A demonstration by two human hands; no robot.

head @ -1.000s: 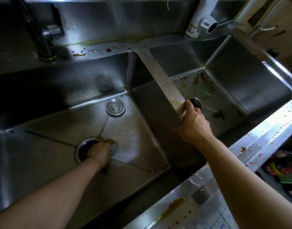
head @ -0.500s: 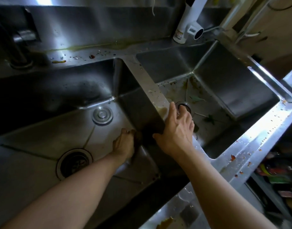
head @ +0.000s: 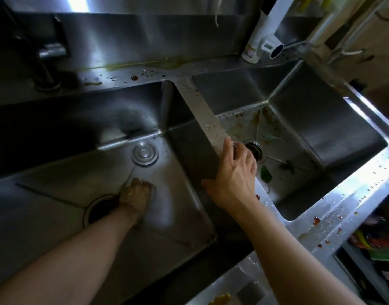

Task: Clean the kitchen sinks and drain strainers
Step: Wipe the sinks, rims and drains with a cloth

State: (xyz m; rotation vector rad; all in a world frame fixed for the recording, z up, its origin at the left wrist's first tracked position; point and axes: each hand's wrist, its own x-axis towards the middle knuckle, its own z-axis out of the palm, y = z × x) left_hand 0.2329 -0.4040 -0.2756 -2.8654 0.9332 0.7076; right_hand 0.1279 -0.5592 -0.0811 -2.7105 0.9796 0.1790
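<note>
A steel double sink fills the view. In the left basin (head: 57, 216), my left hand (head: 135, 194) presses down on the floor just right of the open drain hole (head: 99, 210), fingers curled over a scrub pad that is almost hidden. A round metal drain cover (head: 144, 154) lies flat farther back. My right hand (head: 235, 175) grips the divider (head: 202, 111), thumb on the left wall and fingers over the right side. The right basin (head: 321, 128) has its drain strainer (head: 258, 150) in place, with green leaf scraps (head: 266, 173) and brown grime around it.
A dark faucet (head: 44, 69) stands back left and a white tap unit (head: 264, 36) back right. The wet front rim (head: 343, 201) carries red specks. A grey sponge (head: 250, 292) lies on the near counter. Coloured packets (head: 376, 238) sit low right.
My left hand slid from the drain hole right toward the divider, then back left beside the drain. My right hand stayed on the divider. The view shifted slightly.
</note>
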